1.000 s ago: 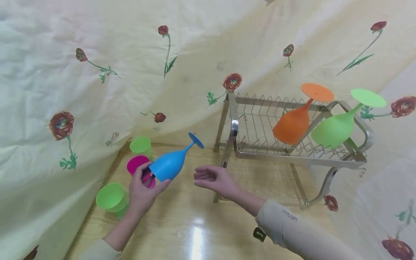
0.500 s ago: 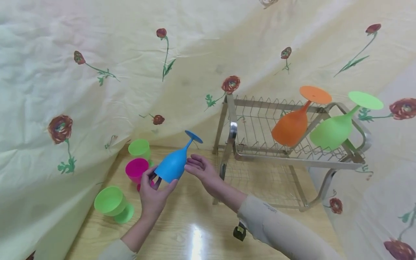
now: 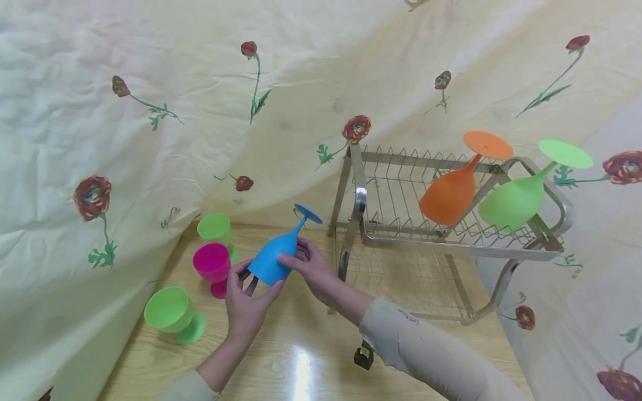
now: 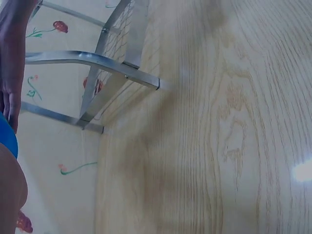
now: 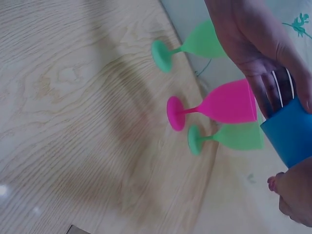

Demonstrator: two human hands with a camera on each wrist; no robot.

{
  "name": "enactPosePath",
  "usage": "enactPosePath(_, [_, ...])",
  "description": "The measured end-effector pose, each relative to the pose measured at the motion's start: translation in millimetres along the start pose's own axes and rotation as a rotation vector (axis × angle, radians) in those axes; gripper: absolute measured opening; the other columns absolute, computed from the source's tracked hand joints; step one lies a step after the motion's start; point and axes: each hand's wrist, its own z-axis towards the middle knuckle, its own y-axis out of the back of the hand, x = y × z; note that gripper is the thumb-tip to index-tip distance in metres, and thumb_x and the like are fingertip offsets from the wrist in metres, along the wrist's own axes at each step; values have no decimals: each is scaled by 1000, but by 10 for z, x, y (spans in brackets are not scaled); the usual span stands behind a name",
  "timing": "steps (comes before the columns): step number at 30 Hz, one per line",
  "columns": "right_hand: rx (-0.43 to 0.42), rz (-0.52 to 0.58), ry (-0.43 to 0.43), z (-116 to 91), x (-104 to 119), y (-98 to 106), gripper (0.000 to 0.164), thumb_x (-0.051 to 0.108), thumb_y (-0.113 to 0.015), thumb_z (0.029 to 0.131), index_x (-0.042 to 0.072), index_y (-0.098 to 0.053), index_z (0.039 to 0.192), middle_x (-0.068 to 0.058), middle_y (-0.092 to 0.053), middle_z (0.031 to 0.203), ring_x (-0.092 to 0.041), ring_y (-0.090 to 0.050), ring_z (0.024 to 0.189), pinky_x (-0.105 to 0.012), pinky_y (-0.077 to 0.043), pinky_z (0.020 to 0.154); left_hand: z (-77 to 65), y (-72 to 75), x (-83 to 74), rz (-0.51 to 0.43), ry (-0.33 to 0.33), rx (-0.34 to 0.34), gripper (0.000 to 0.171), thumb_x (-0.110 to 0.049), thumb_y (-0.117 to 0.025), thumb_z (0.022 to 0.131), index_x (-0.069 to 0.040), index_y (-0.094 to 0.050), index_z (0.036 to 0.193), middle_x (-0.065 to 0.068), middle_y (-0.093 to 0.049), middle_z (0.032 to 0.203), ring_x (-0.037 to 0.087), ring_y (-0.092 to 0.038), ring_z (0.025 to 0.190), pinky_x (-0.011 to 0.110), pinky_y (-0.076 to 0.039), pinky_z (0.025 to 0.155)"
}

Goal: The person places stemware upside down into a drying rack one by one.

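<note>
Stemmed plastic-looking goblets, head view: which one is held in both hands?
The blue goblet, base-up between left hand and right hand; three others stand on the wood-grain table, two rest in the silver metal rack.

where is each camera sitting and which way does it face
Head: worn on the head, facing forward and down at the blue cup and rack; left hand, right hand and sleeves show.
Left wrist: worn there, looking across the table towards the rack; parts of both hands show at the left edge.
Right wrist: worn there, looking towards the pink cup and two green cups; both hands show at the right.
Head and right wrist share those cups.
</note>
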Motion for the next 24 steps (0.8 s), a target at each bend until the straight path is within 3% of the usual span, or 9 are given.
enactPosePath(10, [-45, -63, 53, -45, 55, -59, 85, 28, -82, 96, 5, -34, 162, -16, -47, 159, -34, -44, 150, -55, -40, 123, -15, -21, -40, 14, -24, -15, 80, -4, -94, 80, 1, -46, 144, 9, -52, 143, 24, -53, 133, 32, -49, 112])
enactPosePath(16, [-59, -105, 76, -38, 89, -109, 82, 30, -84, 96, 8, -39, 160, -15, -49, 158, -36, -45, 148, -58, -43, 121, -20, -15, -42, 16, 20, -11, 82, -8, -95, 81, -3, -44, 145, 4, -51, 143, 23, -51, 135, 47, -49, 115])
enactPosePath(24, [-68, -182, 110, -15, 52, -147, 79, 32, -83, 96, 9, -41, 159, -16, -50, 154, -40, -50, 145, -59, -49, 115, -42, -22, -24, 15, 36, -15, 83, -6, -95, 80, -2, -42, 144, 7, -50, 143, 26, -51, 135, 54, -47, 116])
